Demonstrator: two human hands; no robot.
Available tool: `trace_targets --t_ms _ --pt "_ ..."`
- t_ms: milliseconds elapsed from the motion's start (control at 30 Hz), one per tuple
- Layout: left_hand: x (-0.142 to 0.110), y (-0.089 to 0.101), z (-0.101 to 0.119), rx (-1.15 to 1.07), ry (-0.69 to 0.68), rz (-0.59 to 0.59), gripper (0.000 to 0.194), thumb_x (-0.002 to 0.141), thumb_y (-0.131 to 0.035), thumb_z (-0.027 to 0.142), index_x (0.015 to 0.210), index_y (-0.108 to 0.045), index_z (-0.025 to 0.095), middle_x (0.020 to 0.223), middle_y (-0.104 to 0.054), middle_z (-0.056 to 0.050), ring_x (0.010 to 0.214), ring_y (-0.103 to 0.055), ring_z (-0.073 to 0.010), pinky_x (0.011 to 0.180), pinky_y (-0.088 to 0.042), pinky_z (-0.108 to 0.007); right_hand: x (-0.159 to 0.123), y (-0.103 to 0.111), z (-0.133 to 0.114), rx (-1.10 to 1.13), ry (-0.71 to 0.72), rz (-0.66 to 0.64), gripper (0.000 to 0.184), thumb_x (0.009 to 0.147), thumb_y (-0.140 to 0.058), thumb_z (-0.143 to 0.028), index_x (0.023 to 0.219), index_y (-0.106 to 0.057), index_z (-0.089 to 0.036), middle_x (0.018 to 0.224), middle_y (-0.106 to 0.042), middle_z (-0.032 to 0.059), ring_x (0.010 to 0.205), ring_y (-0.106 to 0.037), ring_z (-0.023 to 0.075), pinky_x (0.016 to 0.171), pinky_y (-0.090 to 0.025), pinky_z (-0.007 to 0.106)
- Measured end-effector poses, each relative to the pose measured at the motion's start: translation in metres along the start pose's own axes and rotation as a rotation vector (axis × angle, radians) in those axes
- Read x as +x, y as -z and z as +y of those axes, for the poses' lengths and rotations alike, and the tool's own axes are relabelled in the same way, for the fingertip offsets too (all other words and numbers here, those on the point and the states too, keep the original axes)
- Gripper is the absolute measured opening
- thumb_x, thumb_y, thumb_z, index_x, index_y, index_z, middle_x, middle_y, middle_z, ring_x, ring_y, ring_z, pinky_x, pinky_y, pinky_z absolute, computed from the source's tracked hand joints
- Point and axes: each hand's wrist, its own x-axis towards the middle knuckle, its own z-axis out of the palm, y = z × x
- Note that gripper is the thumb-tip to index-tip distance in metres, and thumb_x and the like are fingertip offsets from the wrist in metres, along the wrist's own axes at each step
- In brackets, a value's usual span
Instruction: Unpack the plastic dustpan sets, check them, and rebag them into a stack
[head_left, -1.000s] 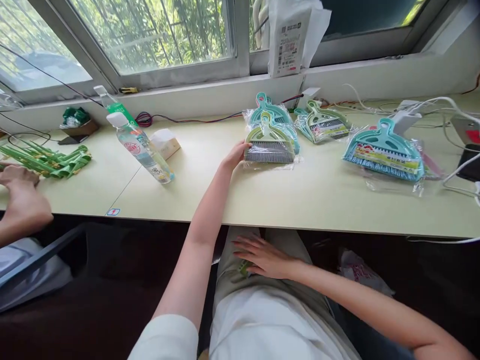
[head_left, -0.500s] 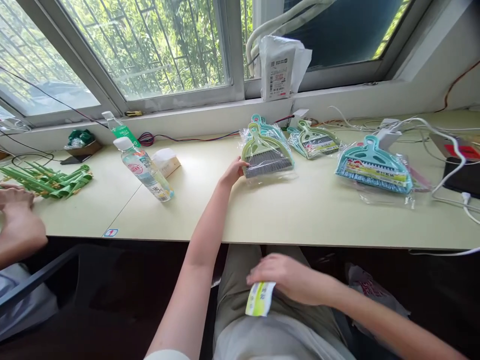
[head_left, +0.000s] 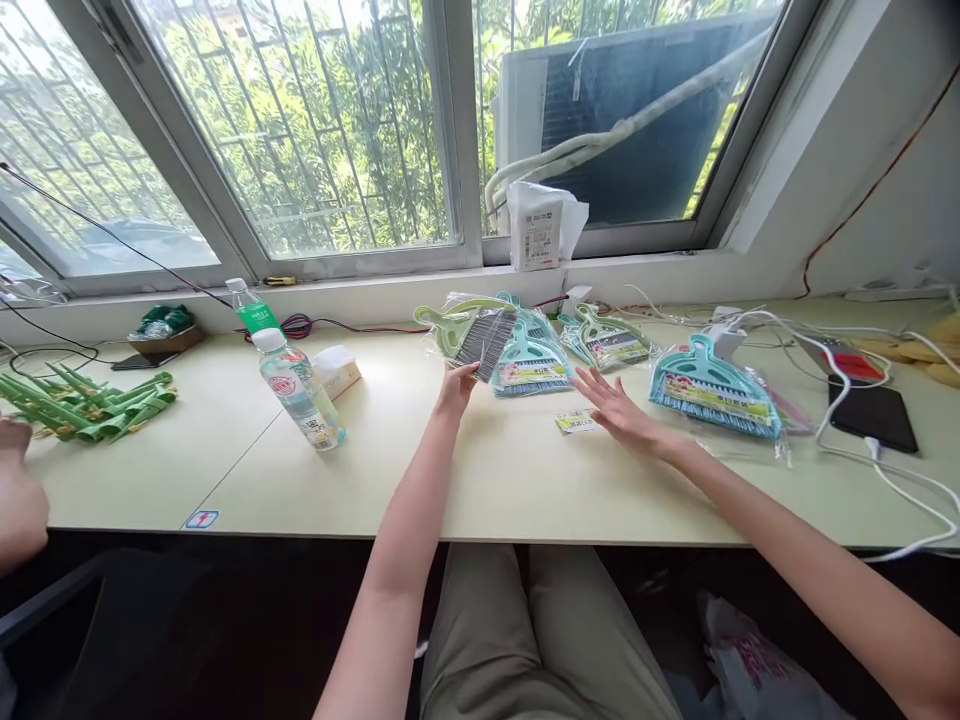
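My left hand [head_left: 454, 392] grips the lower edge of a green dustpan and brush set [head_left: 484, 338] in clear plastic, tilted with its handle to the left. My right hand [head_left: 624, 412] is open, fingers spread, just above the table. By its fingertips a yellow and white label card [head_left: 575, 423] lies on the table. Between my hands is a blue dustpan and brush set [head_left: 532, 355] with a label across it. Behind my right hand lies another green set [head_left: 613, 343]. A labelled blue set [head_left: 716, 390] is to the right.
Two bottles [head_left: 298, 390] and a tissue box [head_left: 336, 372] stand left of my arm. Folded green strips [head_left: 90, 402] lie at the far left, beside another person's arm [head_left: 21, 490]. White cables [head_left: 832, 400] and a phone [head_left: 874, 412] lie at the right.
My right hand has risen from my lap to the table, and the label card it held now lies there. My left hand has lifted and turned the green set leftward, uncovering the blue one.
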Motion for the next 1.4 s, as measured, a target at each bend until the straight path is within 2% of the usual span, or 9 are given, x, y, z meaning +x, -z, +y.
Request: trace_targets --t_ms 100,167,300,400,567,833,1133,1267,1400 --pt "0.002 0.001 -0.002 -0.004 0.008 -0.010 0.059 0.061 -0.071 -0.001 0.116 -0.062 0.020 0.087 -0.074 0.000 0.081 -0.069 -0.0129 0.076 -0.052 -0.024 0.030 0.014 -0.039 0.210 -0.016 0.369 0.051 0.096 -0.036 -0.060 0.113 -0.070 -0.027 0.130 -0.064 0.0101 0.125 -0.056 0.0298 0.110 -0.040 0.055" --pt "0.000 -0.001 -0.003 0.017 0.008 -0.044 0.061 0.059 -0.073 -0.001 0.115 -0.064 0.019 0.089 -0.075 -0.001 0.085 -0.070 -0.0142 0.082 -0.052 -0.025 0.061 0.011 -0.061 0.472 -0.116 0.401 0.048 0.094 -0.041 -0.059 0.097 -0.071 -0.022 0.102 -0.072 0.0106 0.096 -0.069 0.0260 0.090 -0.056 0.047" --pt "-0.011 -0.008 -0.003 0.121 0.047 -0.174 0.058 0.059 -0.078 0.006 0.115 -0.066 0.018 0.097 -0.075 -0.004 0.091 -0.069 -0.0176 0.089 -0.051 -0.030 0.112 -0.024 -0.072 1.024 -0.387 0.449 0.041 0.073 -0.073 -0.056 0.092 -0.064 -0.021 0.088 -0.071 0.0044 0.081 -0.070 0.0198 0.084 -0.059 0.040" --pt "-0.017 -0.012 -0.001 0.301 0.154 -0.292 0.054 0.062 -0.083 0.018 0.114 -0.066 0.017 0.099 -0.074 -0.006 0.092 -0.068 -0.0192 0.089 -0.051 -0.033 0.119 -0.048 -0.057 1.277 -0.412 0.480 0.043 0.065 -0.078 -0.057 0.086 -0.063 -0.023 0.086 -0.071 0.0017 0.085 -0.070 0.0190 0.089 -0.058 0.039" --pt "-0.015 -0.015 -0.008 0.447 0.200 -0.333 0.050 0.080 -0.069 0.053 0.114 -0.064 0.018 0.107 -0.071 -0.010 0.103 -0.065 -0.0244 0.087 -0.053 -0.037 0.101 -0.052 -0.022 1.234 -0.540 0.468 0.042 0.057 -0.085 -0.050 0.080 -0.065 -0.021 0.074 -0.069 0.0022 0.067 -0.065 0.0185 0.073 -0.061 0.041" --pt "-0.009 -0.014 -0.017 0.405 0.096 -0.254 0.045 0.084 -0.065 0.055 0.120 -0.062 0.029 0.118 -0.067 -0.005 0.111 -0.063 -0.0212 0.085 -0.053 -0.030 0.097 -0.044 -0.026 1.121 -0.520 0.648 0.041 0.060 -0.082 -0.045 0.086 -0.061 -0.022 0.085 -0.070 0.0035 0.088 -0.068 0.0227 0.085 -0.060 0.043" --pt "0.009 -0.012 0.010 0.211 -0.046 0.216 0.039 0.103 -0.031 0.035 0.118 -0.061 0.015 0.107 -0.072 -0.010 0.104 -0.068 -0.0150 0.084 -0.055 -0.024 0.096 -0.038 -0.041 1.296 -0.496 0.454 0.047 0.055 -0.087 -0.036 0.090 -0.058 -0.024 0.073 -0.068 0.0013 0.072 -0.068 0.0225 0.075 -0.062 0.046" --pt "0.009 0.019 0.045 0.449 -0.208 0.763 0.048 0.104 -0.014 0.022 0.126 -0.054 0.010 0.108 -0.071 -0.014 0.105 -0.069 -0.0145 0.087 -0.056 -0.025 0.093 -0.030 -0.028 1.305 -0.474 0.423 0.045 0.054 -0.087 -0.036 0.086 -0.059 -0.024 0.073 -0.069 0.0008 0.071 -0.067 0.0208 0.073 -0.061 0.043" --pt "-0.012 0.046 0.067 0.580 -0.251 1.053 0.055 0.095 -0.034 0.011 0.149 -0.025 0.010 0.155 -0.033 -0.024 0.147 -0.032 -0.0231 0.113 -0.039 -0.039 0.092 -0.029 -0.021 1.346 -0.459 0.453 0.041 0.058 -0.084 -0.037 0.087 -0.058 -0.025 0.079 -0.069 0.0009 0.081 -0.069 0.0217 0.078 -0.061 0.043"
